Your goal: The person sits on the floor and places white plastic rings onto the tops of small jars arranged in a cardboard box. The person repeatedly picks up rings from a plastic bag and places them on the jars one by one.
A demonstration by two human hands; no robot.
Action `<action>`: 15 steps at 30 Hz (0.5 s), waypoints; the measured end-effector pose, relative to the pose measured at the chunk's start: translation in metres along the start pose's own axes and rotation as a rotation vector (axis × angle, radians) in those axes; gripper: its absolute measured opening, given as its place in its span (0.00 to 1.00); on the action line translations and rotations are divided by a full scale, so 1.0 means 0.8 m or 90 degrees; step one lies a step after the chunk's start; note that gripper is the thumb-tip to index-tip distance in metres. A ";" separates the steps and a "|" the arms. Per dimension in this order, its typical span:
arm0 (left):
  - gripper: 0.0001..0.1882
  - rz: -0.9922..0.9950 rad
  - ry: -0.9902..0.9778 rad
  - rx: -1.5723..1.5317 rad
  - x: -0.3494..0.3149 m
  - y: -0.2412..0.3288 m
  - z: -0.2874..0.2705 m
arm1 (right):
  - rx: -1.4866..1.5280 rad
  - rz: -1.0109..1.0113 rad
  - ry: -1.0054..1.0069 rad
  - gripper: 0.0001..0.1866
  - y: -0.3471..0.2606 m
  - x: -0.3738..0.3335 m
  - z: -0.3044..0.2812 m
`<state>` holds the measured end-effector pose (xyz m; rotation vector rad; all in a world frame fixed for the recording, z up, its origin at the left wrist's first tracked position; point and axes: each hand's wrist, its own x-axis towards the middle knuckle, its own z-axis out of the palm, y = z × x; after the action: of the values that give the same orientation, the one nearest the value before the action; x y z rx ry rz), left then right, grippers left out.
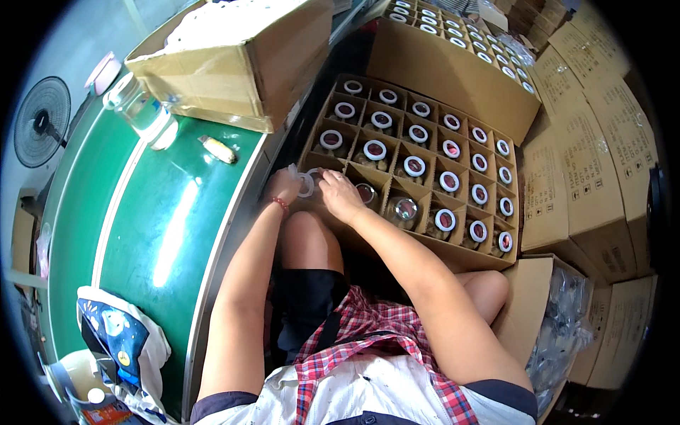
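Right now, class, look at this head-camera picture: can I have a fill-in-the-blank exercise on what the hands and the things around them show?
1. Both hands, left hand and right hand, meet at the near-left corner of a divided ____ box.
2. Most cells of the box hold jars with ____ rims on their lids.
3. The belt to the person's left is ____ in colour.
4. A clear plastic ____ lies on the belt.

Missing words: cardboard; white; green; bottle

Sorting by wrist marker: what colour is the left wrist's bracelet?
Red; the bracelet shows best in the head view.
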<state>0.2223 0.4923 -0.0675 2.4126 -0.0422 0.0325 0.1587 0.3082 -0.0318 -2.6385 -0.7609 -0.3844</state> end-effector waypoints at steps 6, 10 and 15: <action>0.11 -0.021 0.076 -0.386 -0.052 0.061 -0.052 | 0.218 0.089 0.146 0.26 -0.006 -0.003 -0.049; 0.10 0.040 0.103 -0.403 -0.081 0.088 -0.055 | 0.834 0.403 -0.076 0.19 -0.031 -0.018 -0.078; 0.09 -0.056 0.006 -0.585 -0.115 0.119 -0.043 | 0.961 0.510 0.015 0.14 0.000 -0.051 -0.099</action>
<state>0.1262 0.4463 0.0185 1.4934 0.0462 -0.0146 0.1130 0.2564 0.0248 -1.2596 0.1394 0.3123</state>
